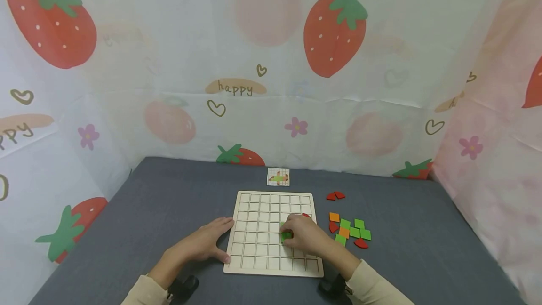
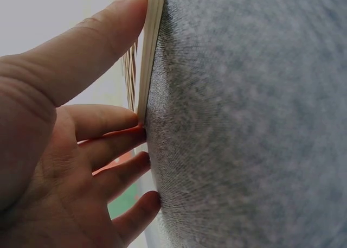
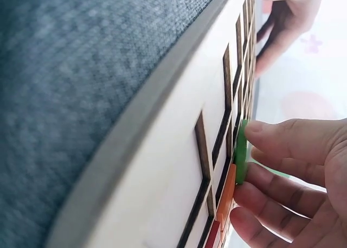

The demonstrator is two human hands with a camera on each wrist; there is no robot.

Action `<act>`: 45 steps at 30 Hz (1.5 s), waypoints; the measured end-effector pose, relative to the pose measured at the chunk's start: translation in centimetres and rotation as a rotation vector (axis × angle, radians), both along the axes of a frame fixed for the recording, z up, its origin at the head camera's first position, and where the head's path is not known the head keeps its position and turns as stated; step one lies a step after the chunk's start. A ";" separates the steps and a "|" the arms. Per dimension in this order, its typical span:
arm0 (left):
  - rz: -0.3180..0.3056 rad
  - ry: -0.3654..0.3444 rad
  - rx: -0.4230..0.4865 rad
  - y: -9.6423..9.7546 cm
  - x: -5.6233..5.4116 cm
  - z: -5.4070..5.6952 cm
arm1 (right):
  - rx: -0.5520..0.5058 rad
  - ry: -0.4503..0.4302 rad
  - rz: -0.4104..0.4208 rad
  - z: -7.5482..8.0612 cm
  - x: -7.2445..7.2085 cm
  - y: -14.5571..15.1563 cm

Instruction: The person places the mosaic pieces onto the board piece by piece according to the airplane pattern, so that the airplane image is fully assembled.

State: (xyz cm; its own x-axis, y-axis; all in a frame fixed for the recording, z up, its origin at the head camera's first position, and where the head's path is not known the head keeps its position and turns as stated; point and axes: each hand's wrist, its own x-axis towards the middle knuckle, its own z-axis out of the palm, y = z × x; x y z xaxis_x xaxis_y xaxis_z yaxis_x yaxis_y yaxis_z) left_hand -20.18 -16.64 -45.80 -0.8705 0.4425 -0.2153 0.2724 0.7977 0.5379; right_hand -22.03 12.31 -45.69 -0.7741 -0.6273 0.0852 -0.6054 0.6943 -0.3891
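A light wooden grid board (image 1: 250, 248) lies on the table. Along its left side rests my left hand (image 1: 198, 243), fingers spread; the thumb (image 2: 116, 23) and fingertips touch the board's edge. Over the right half of the grid, my right hand (image 1: 308, 234) pinches a green square tile (image 3: 242, 153) between thumb and fingers, right at the grid surface. An orange tile (image 3: 227, 191) and a red tile (image 3: 212, 236) sit on the board close beside it. Part of a red piece (image 1: 306, 215) shows past the right hand, which hides other cells.
Right of the board lie loose tiles: several green squares (image 1: 365, 235), orange squares (image 1: 334, 217) and red rounded pieces (image 1: 361, 243). Two more red pieces (image 1: 331, 196) lie farther back. A small pattern card (image 1: 278, 182) is behind the board. A strawberry-print curtain (image 1: 190, 36) encloses the grey table (image 1: 169, 192).
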 end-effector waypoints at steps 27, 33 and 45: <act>-0.011 0.003 -0.001 -0.1 0.0 -0.2 | -0.070 -0.069 -0.026 0.4 0.1 1.1; -0.011 0.000 0.004 -0.1 -0.1 -0.3 | -0.106 -0.081 -0.058 0.5 0.0 2.5; -0.014 0.002 0.011 -0.1 0.1 -0.1 | -0.138 -0.016 -0.204 0.8 -0.1 6.7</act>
